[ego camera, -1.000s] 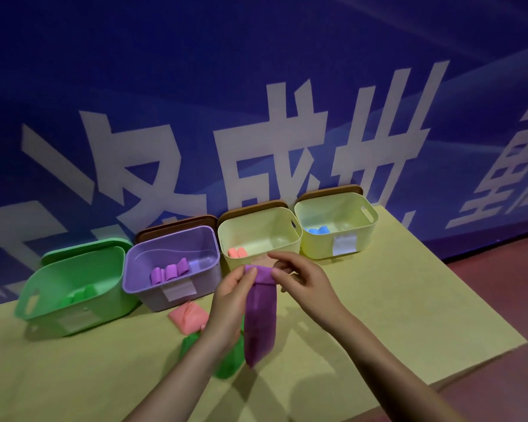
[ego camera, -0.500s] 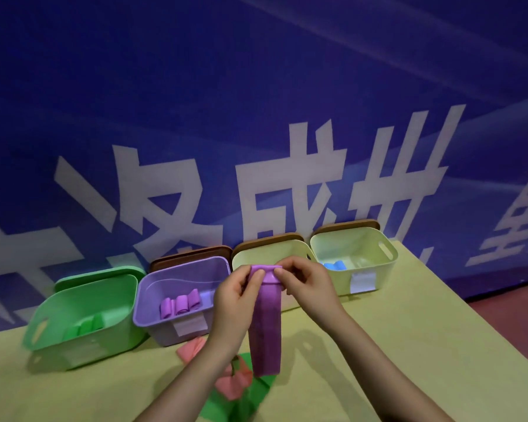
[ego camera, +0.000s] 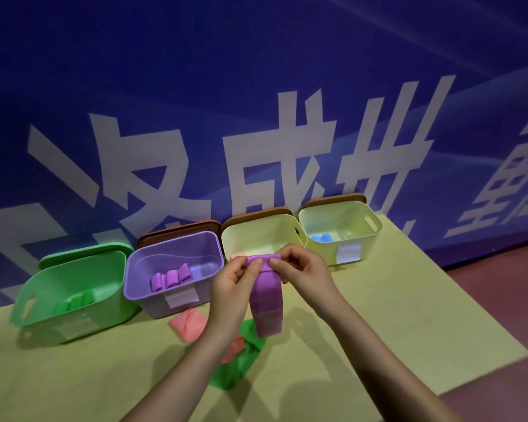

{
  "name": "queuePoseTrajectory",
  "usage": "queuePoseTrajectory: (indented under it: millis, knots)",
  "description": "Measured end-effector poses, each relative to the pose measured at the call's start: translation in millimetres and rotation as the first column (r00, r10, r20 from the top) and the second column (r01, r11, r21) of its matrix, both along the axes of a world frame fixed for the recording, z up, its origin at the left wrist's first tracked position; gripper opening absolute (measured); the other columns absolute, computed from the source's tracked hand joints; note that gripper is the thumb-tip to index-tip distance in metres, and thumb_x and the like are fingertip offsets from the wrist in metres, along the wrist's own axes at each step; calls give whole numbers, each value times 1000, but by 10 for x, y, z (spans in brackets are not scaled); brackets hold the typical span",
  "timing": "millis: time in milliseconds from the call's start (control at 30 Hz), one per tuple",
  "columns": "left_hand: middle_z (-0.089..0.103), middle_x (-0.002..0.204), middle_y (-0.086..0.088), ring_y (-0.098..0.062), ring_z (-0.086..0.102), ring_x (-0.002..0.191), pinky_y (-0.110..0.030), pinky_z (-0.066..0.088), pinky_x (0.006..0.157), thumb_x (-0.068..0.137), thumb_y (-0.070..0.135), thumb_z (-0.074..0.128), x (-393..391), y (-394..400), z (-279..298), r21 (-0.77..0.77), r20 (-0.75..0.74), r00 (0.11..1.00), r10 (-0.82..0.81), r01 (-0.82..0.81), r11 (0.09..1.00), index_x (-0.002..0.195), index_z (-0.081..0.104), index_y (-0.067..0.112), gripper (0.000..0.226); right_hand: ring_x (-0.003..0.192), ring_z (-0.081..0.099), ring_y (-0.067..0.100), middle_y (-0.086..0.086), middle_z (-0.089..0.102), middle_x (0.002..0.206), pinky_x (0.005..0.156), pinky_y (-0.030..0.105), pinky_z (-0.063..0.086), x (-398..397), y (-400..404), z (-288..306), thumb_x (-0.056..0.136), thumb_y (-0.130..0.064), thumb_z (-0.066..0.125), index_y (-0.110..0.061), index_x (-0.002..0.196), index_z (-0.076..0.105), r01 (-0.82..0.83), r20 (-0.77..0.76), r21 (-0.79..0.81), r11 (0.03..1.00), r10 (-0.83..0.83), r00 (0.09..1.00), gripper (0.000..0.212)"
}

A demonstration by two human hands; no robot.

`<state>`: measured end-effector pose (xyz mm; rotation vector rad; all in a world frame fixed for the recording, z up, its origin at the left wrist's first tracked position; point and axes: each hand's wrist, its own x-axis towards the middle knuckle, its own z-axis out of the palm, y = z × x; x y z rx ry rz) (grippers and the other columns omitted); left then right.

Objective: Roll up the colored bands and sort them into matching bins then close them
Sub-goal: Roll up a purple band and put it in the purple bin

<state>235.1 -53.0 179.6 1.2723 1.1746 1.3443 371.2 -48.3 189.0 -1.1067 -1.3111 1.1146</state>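
A purple band [ego camera: 267, 303] hangs in the air above the table, its top end folded over. My left hand [ego camera: 233, 283] and my right hand [ego camera: 301, 274] both pinch that top end from either side. Behind them stands a row of open bins. The purple bin [ego camera: 153, 264] holds rolled purple bands [ego camera: 171, 277]. The green bin [ego camera: 43, 287] holds green rolls [ego camera: 75, 303]. A pale yellow bin [ego camera: 256, 234] sits partly hidden behind my hands. Another pale yellow bin [ego camera: 369, 236] holds blue rolls [ego camera: 320, 238].
A loose pink band [ego camera: 189, 325] and a loose green band [ego camera: 238, 365] lie on the yellow table [ego camera: 393, 315] under my wrists. Brown lids [ego camera: 177, 229] and a green lid [ego camera: 86, 252] lean behind the bins against the blue wall. Red floor lies to the right.
The view has shifted, so bins and hands sit lower in the frame. Both hands have kept hold of the purple band's top end, and the hanging part looks slightly shorter.
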Motion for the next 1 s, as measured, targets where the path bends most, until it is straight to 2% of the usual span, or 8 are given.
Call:
queuePoseTrajectory:
  millis: [100, 233, 367, 500, 633, 800, 933, 1000]
  knots:
    - [57, 78, -16, -21, 49, 72, -35, 37, 66, 94, 18, 57, 21, -2, -79, -55, 3, 999, -37, 37, 998, 89, 63, -3, 22, 52, 50, 8, -5, 52, 54, 50, 20, 40, 71, -31, -68, 87, -4, 66, -11, 71, 60, 55, 75, -15, 998, -54, 996, 19]
    - [53, 68, -13, -15, 46, 63, -31, 35, 59, 95, 20, 56, 14, -5, -108, -7, -152, 985, -78, 78, 997, 83, 61, -2, 25, 52, 49, 12, 1, 51, 56, 50, 21, 39, 126, -73, -78, 86, -5, 67, -12, 68, 56, 40, 160, -3, 999, -40, 986, 22]
    - [58, 74, -23, -19, 50, 66, -32, 39, 59, 89, 30, 53, -23, -7, -45, 112, -168, 983, -69, 89, 990, 84, 63, -2, 34, 47, 49, 11, 0, 51, 52, 47, 21, 40, 100, -89, -52, 86, -1, 66, -8, 69, 57, 15, 12, -41, 999, -14, 1000, 20]
    - [56, 79, -24, -25, 49, 75, -38, 39, 66, 83, 37, 64, -51, -1, 9, -13, 44, 996, -76, 77, 997, 88, 63, -5, 42, 49, 48, 11, 2, 53, 53, 51, 21, 41, 48, -59, -37, 85, 1, 65, 0, 75, 63, 8, -98, -39, 999, -11, 995, 10]
    - [68, 92, -17, -23, 65, 82, -29, 54, 71, 90, 17, 55, -129, 23, 55, -187, 313, 948, -61, 124, 975, 97, 67, 5, 19, 49, 50, 5, -2, 53, 56, 51, 16, 42, -35, 23, -11, 87, 1, 64, 3, 79, 62, -7, -95, -9, 1000, 6, 995, 8]
    - [71, 77, -2, -13, 63, 72, -25, 49, 65, 91, 11, 58, -242, 38, 88, -149, 165, 986, -13, 38, 988, 91, 67, 11, 9, 53, 47, 13, 2, 52, 56, 57, 22, 43, -139, 125, 8, 93, -3, 56, -7, 74, 64, -75, -107, 29, 997, 78, 991, 21]
    - [70, 69, 3, -5, 63, 63, -19, 48, 59, 92, 12, 58, -274, 26, 104, -124, 90, 996, 16, -5, 992, 88, 66, 13, 9, 54, 50, 9, -3, 55, 57, 57, 20, 44, -194, 135, -2, 87, 2, 63, -4, 82, 64, -110, -91, 2, 994, 110, 990, 7]
    - [69, 70, 2, -8, 62, 65, -20, 47, 60, 91, 14, 59, -283, 30, 50, -140, 79, 997, 18, -7, 990, 87, 67, 13, 9, 57, 52, 8, -2, 57, 62, 58, 21, 46, -196, 124, -35, 84, 5, 65, -6, 83, 64, -102, -80, -20, 995, 100, 992, 11]
